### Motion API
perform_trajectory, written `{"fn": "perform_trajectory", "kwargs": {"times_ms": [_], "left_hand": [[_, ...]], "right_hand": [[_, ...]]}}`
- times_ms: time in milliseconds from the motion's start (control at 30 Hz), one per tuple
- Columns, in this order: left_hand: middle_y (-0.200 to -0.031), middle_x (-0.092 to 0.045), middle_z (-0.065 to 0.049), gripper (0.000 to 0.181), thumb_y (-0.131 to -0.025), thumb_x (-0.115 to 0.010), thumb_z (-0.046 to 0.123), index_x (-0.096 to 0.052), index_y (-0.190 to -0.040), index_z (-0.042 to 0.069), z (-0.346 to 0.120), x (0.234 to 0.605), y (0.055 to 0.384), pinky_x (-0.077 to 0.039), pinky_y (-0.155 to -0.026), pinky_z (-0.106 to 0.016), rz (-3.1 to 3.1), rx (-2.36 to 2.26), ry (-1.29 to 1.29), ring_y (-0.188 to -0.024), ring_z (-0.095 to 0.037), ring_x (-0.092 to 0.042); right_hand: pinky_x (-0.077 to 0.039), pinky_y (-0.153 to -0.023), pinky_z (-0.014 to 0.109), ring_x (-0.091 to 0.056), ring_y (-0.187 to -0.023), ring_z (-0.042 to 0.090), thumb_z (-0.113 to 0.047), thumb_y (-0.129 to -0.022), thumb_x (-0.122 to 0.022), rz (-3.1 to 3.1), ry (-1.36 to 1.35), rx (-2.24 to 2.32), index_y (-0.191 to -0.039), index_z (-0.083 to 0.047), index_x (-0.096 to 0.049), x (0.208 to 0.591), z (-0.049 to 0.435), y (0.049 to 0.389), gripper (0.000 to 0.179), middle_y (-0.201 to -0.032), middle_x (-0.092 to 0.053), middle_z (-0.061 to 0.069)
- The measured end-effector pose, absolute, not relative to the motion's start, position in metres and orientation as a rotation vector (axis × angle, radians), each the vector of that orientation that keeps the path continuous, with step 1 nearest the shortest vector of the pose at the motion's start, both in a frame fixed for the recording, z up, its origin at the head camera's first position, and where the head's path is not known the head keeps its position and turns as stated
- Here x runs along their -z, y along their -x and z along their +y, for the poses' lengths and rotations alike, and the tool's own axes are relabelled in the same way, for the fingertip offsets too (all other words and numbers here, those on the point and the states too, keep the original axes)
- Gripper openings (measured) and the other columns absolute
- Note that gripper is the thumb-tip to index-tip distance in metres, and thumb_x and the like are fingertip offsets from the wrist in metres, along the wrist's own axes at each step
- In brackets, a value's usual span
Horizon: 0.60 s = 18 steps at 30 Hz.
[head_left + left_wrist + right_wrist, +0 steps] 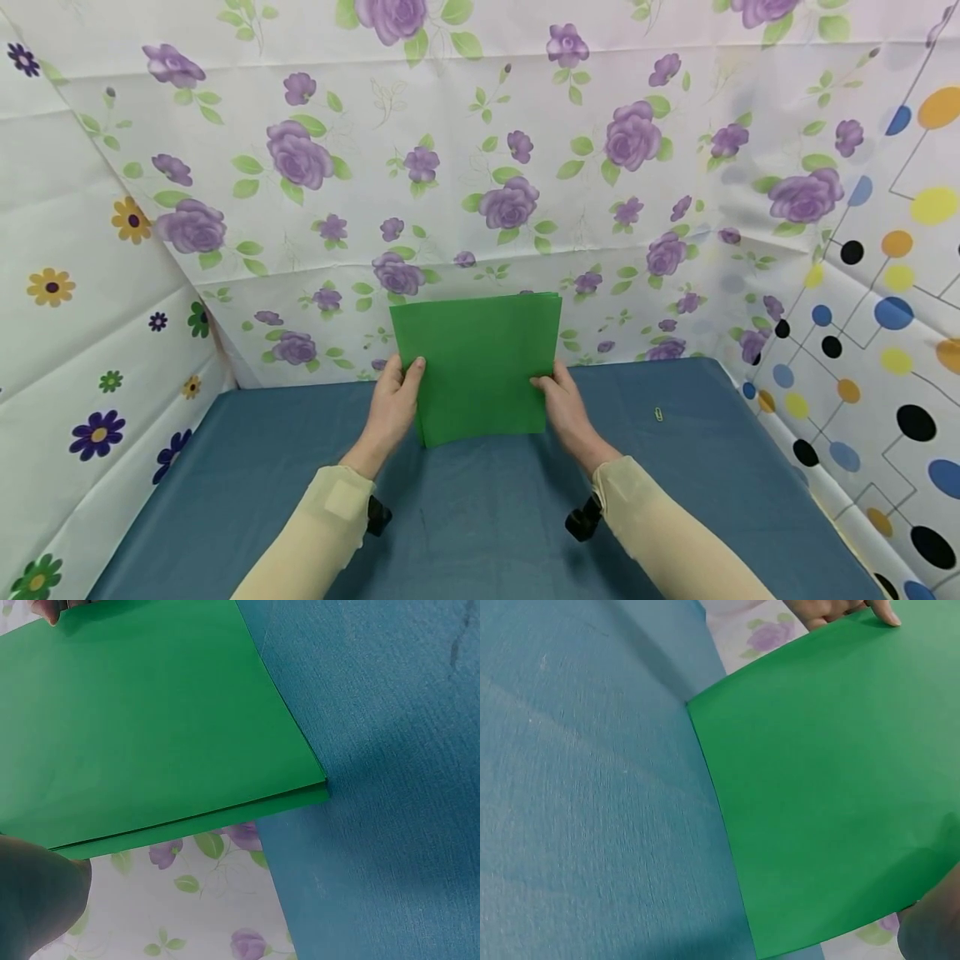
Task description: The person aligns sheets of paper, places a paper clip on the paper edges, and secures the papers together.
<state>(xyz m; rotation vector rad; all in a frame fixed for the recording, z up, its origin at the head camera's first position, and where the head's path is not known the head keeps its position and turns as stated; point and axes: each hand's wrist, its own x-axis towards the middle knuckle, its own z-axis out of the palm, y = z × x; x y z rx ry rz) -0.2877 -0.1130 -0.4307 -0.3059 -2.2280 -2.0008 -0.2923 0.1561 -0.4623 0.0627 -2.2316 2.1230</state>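
Note:
Several green paper sheets [480, 367] stand upright over the table, held between both hands. My left hand [393, 396] pinches their left edge, thumb in front and fingers behind. At the right edge my right hand [564, 404] grips in the same way. In the left wrist view the green sheets [150, 720] are slightly out of line, so a second sheet's strip shows along the left edge. The right wrist view has the green sheets' bottom edge [724, 817] against or just above the blue surface; I cannot tell if it touches.
A small yellow paper clip [658, 414] lies on the blue table cover [285, 475], right of the sheets. Floral cloth [450, 208] hangs behind the table. Patterned cloths close in the left side [67, 333] and the right side [862, 375].

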Motion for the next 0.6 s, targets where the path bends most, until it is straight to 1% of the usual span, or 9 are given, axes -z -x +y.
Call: {"fn": "perform_trajectory", "kwargs": {"times_ms": [33,100,167,333,467,600], "left_hand": [[-0.125,-0.051,-0.019,0.033,-0.112,-0.042,0.032,-0.048,-0.127,0.003,-0.1129,0.4326,0.2886,-0.047,-0.098,-0.052,-2.228,1.996,0.309,-0.12,-0.034,-0.055],[-0.117,-0.048,-0.019,0.033,-0.112,-0.041,0.035,-0.046,-0.12,0.003,-0.1125,0.4347,0.2895,-0.045,-0.092,-0.05,-2.223,1.987,0.324,-0.113,-0.033,-0.054],[-0.113,-0.046,-0.019,0.034,-0.112,-0.041,0.036,-0.045,-0.116,0.003,-0.1118,0.4352,0.2894,-0.044,-0.089,-0.049,-2.21,1.982,0.343,-0.109,-0.033,-0.052],[-0.118,-0.045,-0.019,0.033,-0.113,-0.037,0.034,-0.043,-0.12,0.002,-0.11,0.4348,0.2888,-0.042,-0.09,-0.048,-2.21,1.989,0.393,-0.111,-0.032,-0.05],[-0.122,-0.045,-0.019,0.033,-0.114,-0.036,0.033,-0.043,-0.125,0.003,-0.1089,0.4347,0.2876,-0.044,-0.091,-0.051,-2.216,2.007,0.418,-0.112,-0.034,-0.051],[-0.13,-0.049,-0.018,0.036,-0.114,-0.037,0.033,-0.044,-0.134,0.004,-0.1082,0.4354,0.2874,-0.047,-0.098,-0.055,-2.192,2.035,0.447,-0.118,-0.035,-0.055]], "right_hand": [[-0.042,-0.106,0.057,-0.051,-0.129,0.035,-0.013,-0.104,-0.046,-2.223,-0.065,-2.128,-0.155,-0.016,-0.039,0.4626,0.1554,0.292,0.052,-0.148,-0.047,0.015],[-0.042,-0.106,0.058,-0.052,-0.129,0.036,-0.013,-0.104,-0.046,-2.207,-0.07,-2.137,-0.158,-0.018,-0.036,0.4628,0.1543,0.2919,0.055,-0.15,-0.046,0.016],[-0.043,-0.105,0.058,-0.053,-0.128,0.037,-0.013,-0.104,-0.045,-2.204,-0.059,-2.138,-0.158,-0.019,-0.036,0.4626,0.1536,0.2917,0.055,-0.149,-0.046,0.016],[-0.047,-0.101,0.057,-0.055,-0.123,0.036,-0.012,-0.104,-0.045,-2.201,-0.039,-2.12,-0.155,-0.016,-0.038,0.4611,0.1511,0.2902,0.052,-0.145,-0.048,0.016],[-0.047,-0.099,0.057,-0.056,-0.121,0.036,-0.011,-0.103,-0.045,-2.193,-0.047,-2.119,-0.154,-0.013,-0.038,0.4607,0.1482,0.2897,0.052,-0.143,-0.048,0.017],[-0.048,-0.097,0.056,-0.058,-0.118,0.035,-0.013,-0.103,-0.045,-2.206,-0.029,-2.11,-0.152,-0.012,-0.041,0.4614,0.1466,0.2904,0.05,-0.14,-0.05,0.017]]}}
